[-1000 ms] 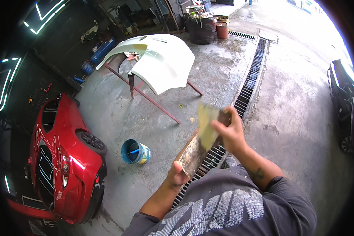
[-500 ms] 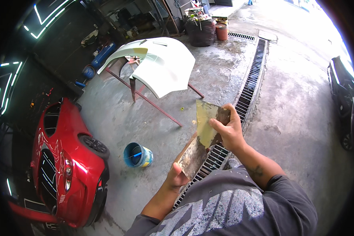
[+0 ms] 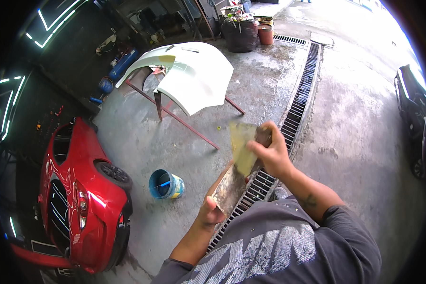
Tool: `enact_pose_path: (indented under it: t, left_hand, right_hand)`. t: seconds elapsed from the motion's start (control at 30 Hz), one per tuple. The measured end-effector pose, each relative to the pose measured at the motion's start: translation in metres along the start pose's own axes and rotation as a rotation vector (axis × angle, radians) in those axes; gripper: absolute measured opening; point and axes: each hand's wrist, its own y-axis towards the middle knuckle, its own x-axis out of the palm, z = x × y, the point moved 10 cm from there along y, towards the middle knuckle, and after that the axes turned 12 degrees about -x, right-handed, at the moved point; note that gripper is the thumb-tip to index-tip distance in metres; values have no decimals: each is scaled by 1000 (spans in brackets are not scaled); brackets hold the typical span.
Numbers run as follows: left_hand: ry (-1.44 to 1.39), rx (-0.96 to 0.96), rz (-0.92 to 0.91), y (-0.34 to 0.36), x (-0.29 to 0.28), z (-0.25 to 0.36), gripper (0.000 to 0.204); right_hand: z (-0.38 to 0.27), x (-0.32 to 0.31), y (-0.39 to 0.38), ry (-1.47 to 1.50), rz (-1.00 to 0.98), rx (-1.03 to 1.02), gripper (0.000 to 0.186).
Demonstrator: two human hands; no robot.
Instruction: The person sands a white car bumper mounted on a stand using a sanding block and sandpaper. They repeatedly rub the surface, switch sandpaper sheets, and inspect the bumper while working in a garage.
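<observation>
Yellow-smeared spreader (image 3: 242, 152) juts leftward from the right hand (image 3: 273, 151) gripping it, over the mottled board (image 3: 228, 193) the left hand (image 3: 209, 214) clasps.

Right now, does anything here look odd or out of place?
The white panel on the red stand has a yellowish patch unlike the rest of it. A stray yellowish scrap lies on the floor nearby.

Mirror-like gloss on the red, rounded car (image 3: 97, 189)! Smooth, satin sheen across the white, curved body panel (image 3: 201, 73). The flat, yellow-coated spreader blade (image 3: 243, 147), slightly blurred, looks matt and caked; the grey-brown rectangular board (image 3: 228, 193), scuffed and mottled. Plastic-looking blue round bucket (image 3: 176, 187), slotted dark metal drain grate (image 3: 306, 87), rough, stained grey concrete floor (image 3: 355, 151).
</observation>
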Motion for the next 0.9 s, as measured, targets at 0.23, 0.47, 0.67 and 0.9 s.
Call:
enact_pose_path:
  t: [0.23,0.47,0.67,0.9]
  left_hand:
    - [-22,55,25,0,-6,3,127]
    - [-17,45,-19,7,-11,-3,128]
    - [-55,25,53,12,-8,3,139]
    - [-131,1,-8,8,0,-4,141]
  right_hand:
    - [-14,19,-14,-198,-145,-139,38]
    - [-11,24,-36,-484,-322,-240,41]
    - [-26,45,-53,-428,-437,-276,39]
    - [-23,46,-51,-321,-374,-181,43]
